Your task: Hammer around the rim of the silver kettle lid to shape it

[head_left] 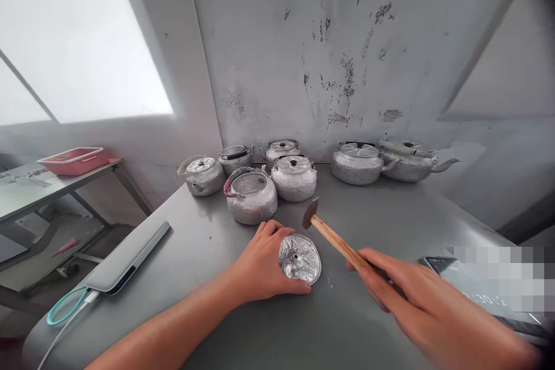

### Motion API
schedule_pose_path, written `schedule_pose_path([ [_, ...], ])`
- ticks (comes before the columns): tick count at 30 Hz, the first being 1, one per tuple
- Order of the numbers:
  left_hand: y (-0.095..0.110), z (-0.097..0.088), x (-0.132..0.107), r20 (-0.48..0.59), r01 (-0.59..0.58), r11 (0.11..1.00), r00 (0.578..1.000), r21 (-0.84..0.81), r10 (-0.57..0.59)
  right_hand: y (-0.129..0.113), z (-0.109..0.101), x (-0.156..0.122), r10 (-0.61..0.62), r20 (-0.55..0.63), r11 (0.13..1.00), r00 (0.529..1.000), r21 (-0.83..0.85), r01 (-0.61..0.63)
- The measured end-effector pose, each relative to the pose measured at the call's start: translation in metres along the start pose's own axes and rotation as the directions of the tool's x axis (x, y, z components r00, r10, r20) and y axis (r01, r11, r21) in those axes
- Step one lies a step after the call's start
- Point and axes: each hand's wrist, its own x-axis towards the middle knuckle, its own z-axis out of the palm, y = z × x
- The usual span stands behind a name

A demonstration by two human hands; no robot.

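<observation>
My left hand point(262, 263) rests on the grey table and pinches the edge of a small round metal kettle lid point(300, 258) lying flat in front of me. My right hand point(403, 295) is closed round the wooden handle of a small hammer point(332, 235), whose dark head hangs just above and behind the lid. An open lidless kettle point(251, 196) with a red and green wrapped handle stands directly behind my left hand.
Several more metal kettles point(358, 163) with lids line the back of the table against the stained wall. A grey power bank point(128, 254) with a teal cable lies at the left edge. A phone point(437, 264) lies at right. A red tray point(76, 161) sits on a side table.
</observation>
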Motion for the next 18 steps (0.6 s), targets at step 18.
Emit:
schedule_pose_path([
  [18,-0.006,0.005,0.001,-0.080,-0.023,0.995,0.997,-0.093,0.016,0.002,0.047,-0.009,-0.064,0.174,0.994,0.983,-0.076,0.078],
])
